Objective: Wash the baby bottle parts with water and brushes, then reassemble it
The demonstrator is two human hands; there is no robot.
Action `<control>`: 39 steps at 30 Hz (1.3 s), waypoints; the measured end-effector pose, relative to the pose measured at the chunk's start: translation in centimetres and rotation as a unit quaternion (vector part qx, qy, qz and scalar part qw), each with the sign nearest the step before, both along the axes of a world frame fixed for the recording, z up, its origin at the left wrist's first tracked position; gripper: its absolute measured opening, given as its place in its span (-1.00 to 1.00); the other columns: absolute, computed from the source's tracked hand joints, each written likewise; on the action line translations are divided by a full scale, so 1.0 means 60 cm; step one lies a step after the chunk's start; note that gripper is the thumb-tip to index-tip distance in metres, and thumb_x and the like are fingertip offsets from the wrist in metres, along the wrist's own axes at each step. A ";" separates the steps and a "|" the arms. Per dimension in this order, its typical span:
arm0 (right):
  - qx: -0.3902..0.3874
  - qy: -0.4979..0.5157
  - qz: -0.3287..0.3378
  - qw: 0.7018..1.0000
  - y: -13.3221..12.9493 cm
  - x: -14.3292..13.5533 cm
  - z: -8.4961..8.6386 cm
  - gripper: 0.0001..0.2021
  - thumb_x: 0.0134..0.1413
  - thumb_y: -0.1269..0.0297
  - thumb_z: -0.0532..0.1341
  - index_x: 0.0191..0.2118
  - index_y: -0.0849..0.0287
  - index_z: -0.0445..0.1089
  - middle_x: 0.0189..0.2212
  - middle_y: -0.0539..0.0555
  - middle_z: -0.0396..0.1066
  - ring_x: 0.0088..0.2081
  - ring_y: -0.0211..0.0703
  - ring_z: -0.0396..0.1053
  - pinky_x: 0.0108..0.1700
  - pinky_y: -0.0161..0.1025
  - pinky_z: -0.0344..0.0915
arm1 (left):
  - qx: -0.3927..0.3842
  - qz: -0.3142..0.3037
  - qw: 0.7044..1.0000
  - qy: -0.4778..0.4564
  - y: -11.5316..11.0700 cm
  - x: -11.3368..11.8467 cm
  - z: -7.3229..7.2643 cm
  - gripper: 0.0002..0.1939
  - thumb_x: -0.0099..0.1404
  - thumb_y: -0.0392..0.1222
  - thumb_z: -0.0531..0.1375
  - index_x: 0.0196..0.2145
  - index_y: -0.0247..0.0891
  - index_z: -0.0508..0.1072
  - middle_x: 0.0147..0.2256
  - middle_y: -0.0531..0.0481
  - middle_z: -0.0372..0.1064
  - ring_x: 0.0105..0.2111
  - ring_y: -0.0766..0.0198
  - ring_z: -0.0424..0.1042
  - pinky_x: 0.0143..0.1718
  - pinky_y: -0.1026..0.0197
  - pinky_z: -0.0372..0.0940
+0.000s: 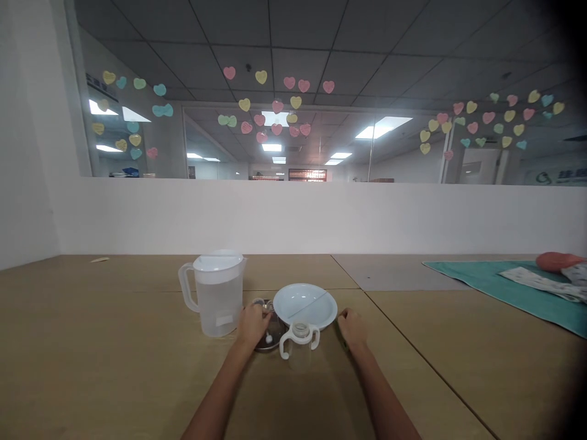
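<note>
My left hand [252, 328] is over a round dark metal tray [277, 338], its fingers closed. A small clear piece [259, 302] shows at its fingertips, too small to name. A small white part [268, 337] lies on the tray. My right hand [353, 329] is curled closed on the table, just right of a white bowl [306, 299]; what it holds, if anything, is hidden. Between my forearms stands a clear baby bottle [300, 351] with a white two-handled collar [284, 343], its mouth uncapped. The bottle is in front of the bowl.
Left of my left hand stands a translucent plastic pitcher [219, 302] with a lid and handle. A green cloth [486, 278] lies at the right, with a patterned fabric [536, 284] and a reddish object [557, 261] on it. A white wall [293, 214] bounds the wooden table.
</note>
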State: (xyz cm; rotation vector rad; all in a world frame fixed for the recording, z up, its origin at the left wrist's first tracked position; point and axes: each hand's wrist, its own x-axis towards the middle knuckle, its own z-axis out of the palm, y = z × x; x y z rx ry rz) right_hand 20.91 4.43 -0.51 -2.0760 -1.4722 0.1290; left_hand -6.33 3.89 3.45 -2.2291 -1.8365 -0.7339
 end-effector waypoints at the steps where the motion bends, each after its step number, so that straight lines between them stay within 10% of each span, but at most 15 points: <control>1: 0.000 0.001 -0.001 1.000 -0.001 0.000 0.001 -0.71 0.04 0.39 -0.02 -0.29 0.24 0.45 -0.27 0.20 0.48 -0.22 -0.07 0.42 -0.28 -0.27 0.19 | 0.001 0.003 1.000 -0.028 -0.003 -0.002 0.005 -0.80 0.20 -0.18 0.13 -0.35 -0.18 0.57 -0.31 -0.13 0.52 -0.26 0.11 0.45 -0.22 0.16 0.23; 12: 0.018 0.013 -0.038 0.999 -0.001 -0.004 0.009 -0.69 0.09 0.36 -0.05 -0.30 0.20 0.45 -0.27 0.19 0.48 -0.22 -0.05 0.42 -0.28 -0.26 0.18 | 0.145 -0.048 0.945 -0.290 -0.009 0.031 0.033 -0.81 0.22 -0.13 0.09 -0.28 -0.22 0.44 -0.36 -0.01 0.49 -0.40 0.24 0.47 -0.34 0.25 0.29; 23: 0.204 0.046 0.024 0.978 -0.009 -0.017 0.031 -0.67 0.06 0.35 -0.05 -0.19 0.21 0.42 -0.29 0.11 0.49 -0.25 -0.15 0.40 -0.21 -0.31 0.16 | 0.088 -0.247 0.933 -0.248 0.001 0.069 -0.033 -0.77 0.17 -0.27 0.06 -0.28 -0.22 0.49 -0.23 -0.07 0.48 -0.21 0.17 0.44 -0.15 0.16 0.31; 30: 0.070 -0.108 0.190 0.973 0.040 -0.068 0.070 -0.65 0.11 0.30 -0.01 -0.06 0.03 0.41 -0.27 0.06 0.52 -0.18 -0.12 0.42 -0.05 -0.20 0.12 | 0.022 -0.161 0.959 -0.231 -0.006 0.069 -0.039 -0.81 0.22 -0.15 0.04 -0.34 -0.21 0.43 -0.35 -0.03 0.48 -0.30 0.16 0.43 -0.26 0.19 0.26; 39: 0.083 -0.059 0.200 0.975 0.095 -0.082 0.059 -0.84 -0.03 0.35 0.16 -0.42 0.19 0.51 -0.33 0.20 0.52 -0.20 0.00 0.45 -0.11 -0.18 0.22 | 0.099 -0.173 0.961 -0.191 0.005 0.067 -0.061 -0.77 0.28 -0.15 0.03 -0.32 -0.23 0.47 -0.28 -0.09 0.46 -0.23 0.12 0.38 -0.13 0.11 0.22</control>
